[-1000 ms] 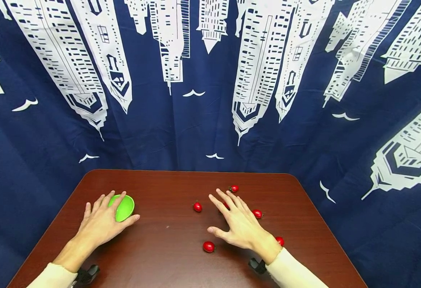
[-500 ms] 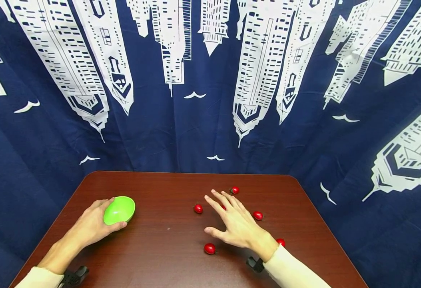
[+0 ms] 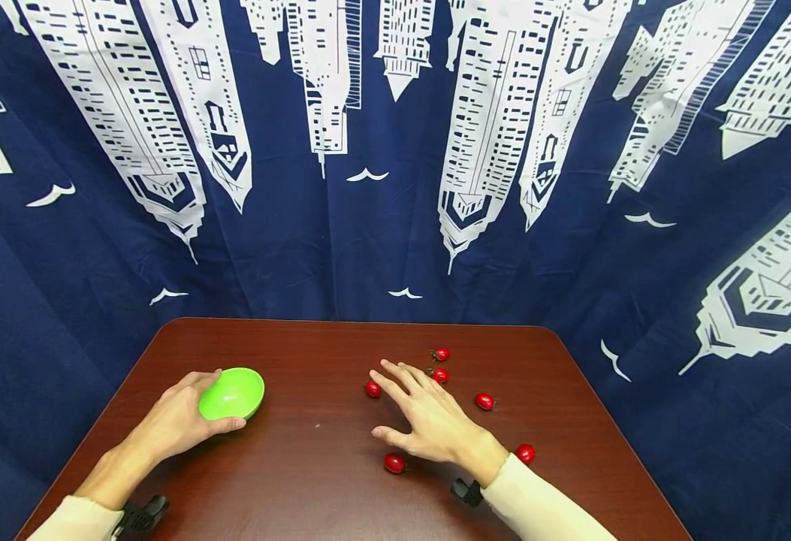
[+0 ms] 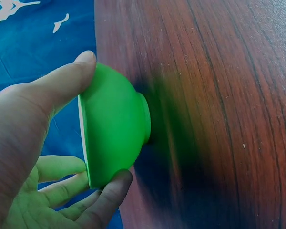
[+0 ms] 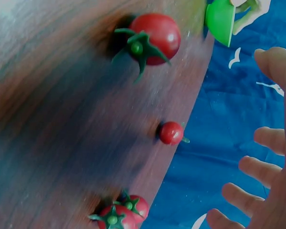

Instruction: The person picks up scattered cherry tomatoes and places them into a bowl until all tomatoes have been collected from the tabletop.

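A small green bowl (image 3: 233, 394) is at the left of the table, its inside facing up. My left hand (image 3: 177, 423) grips it, thumb and fingers around its side. In the left wrist view the bowl's foot faces the tabletop; whether it touches is unclear. Over the red cherry tomatoes hovers my right hand (image 3: 429, 423), fingers spread and holding nothing. Closest to it are one tomato (image 3: 372, 389) by the fingertips and another tomato (image 3: 395, 463) below the thumb. A large tomato (image 5: 157, 38) with a green calyx shows in the right wrist view.
Several more tomatoes lie to the right, including one far tomato (image 3: 441, 354), one tomato (image 3: 484, 401) right of the hand and one tomato (image 3: 525, 454) by the sleeve. A blue curtain (image 3: 368, 248) hangs behind the brown table (image 3: 300, 481).
My left hand has gone from spread fingers over the bowl to gripping its side, and the bowl has shifted slightly right. My right hand has drifted left, uncovering a tomato.
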`<state>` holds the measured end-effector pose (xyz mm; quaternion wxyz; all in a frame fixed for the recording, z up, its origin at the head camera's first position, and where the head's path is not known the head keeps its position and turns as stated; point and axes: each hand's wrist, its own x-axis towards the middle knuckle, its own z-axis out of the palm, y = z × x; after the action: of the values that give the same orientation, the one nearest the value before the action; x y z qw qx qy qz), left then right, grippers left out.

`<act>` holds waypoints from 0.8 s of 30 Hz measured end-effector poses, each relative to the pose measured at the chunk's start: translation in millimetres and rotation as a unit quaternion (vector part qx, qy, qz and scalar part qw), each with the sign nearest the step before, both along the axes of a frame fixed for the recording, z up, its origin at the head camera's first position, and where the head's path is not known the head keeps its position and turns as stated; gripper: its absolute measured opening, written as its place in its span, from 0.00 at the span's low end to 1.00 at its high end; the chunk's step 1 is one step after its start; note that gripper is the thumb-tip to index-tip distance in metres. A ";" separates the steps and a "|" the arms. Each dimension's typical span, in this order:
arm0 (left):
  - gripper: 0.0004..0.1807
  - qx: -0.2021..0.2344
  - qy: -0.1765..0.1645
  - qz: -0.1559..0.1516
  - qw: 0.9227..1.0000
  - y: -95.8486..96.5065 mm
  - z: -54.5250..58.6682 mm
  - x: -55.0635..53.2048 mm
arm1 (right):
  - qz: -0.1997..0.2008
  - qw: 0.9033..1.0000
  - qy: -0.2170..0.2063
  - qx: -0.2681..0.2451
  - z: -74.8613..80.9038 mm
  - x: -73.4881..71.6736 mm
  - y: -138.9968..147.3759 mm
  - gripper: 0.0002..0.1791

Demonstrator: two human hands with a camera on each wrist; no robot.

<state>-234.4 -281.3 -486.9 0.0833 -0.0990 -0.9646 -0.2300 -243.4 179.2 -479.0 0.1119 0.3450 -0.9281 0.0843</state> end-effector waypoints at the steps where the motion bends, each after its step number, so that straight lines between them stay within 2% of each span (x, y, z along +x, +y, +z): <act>1: 0.64 0.000 0.003 -0.003 1.000 0.6 0.2 0.3 | 0.003 1.000 0.000 -0.001 0.2 0.7 -1.5 0.50; 11: 0.62 0.006 0.007 -0.033 0.999 15.6 -4.7 4.6 | 0.024 1.000 0.008 0.006 -2.9 7.9 -17.4 0.49; 24: 0.60 0.009 0.013 -0.071 0.997 51.4 -7.0 14.1 | 0.075 0.997 0.008 0.034 -11.4 21.8 -40.0 0.48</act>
<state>-220.3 -230.0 -493.9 0.0805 -0.1692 -0.9519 -0.2424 -221.6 139.2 -490.5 0.1008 0.4175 -0.9012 0.0580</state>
